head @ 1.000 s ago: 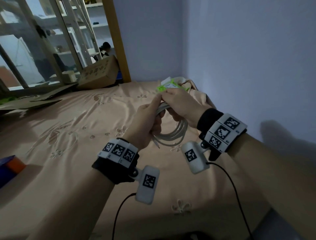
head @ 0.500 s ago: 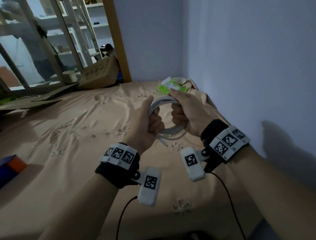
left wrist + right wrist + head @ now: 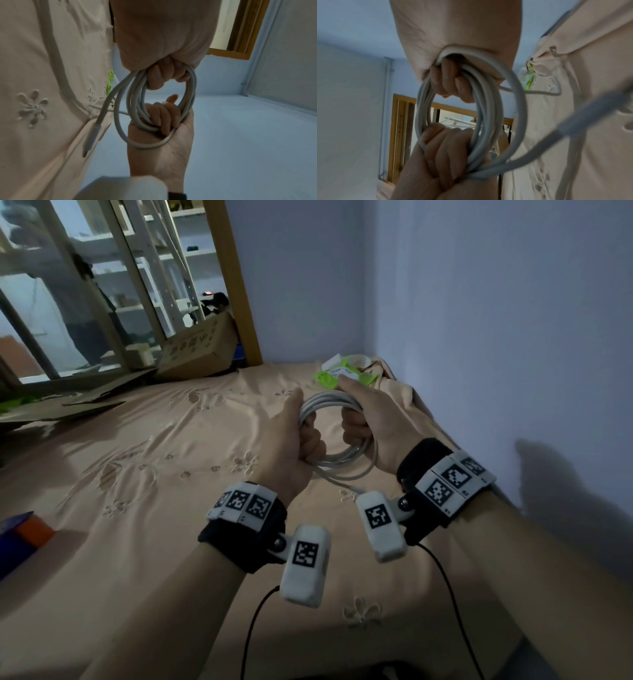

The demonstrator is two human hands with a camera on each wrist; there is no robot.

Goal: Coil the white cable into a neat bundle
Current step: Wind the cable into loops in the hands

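Both forearms are bare, with no sleeves. Each wrist carries a black fabric band [image 3: 239, 546] topped by a row of white square blocks printed with black-and-white fiducial markers [image 3: 245, 503]. The right wrist band [image 3: 424, 470] bears the same marker blocks [image 3: 452, 479]. From each band a small metal screw joint [image 3: 280, 542] holds a rounded white camera pod [image 3: 305, 566], itself marked with one square code; the right pod [image 3: 380, 525] matches it. A thin black cable [image 3: 253, 631] trails from each pod, probably plugged into its underside, though that end is hidden.
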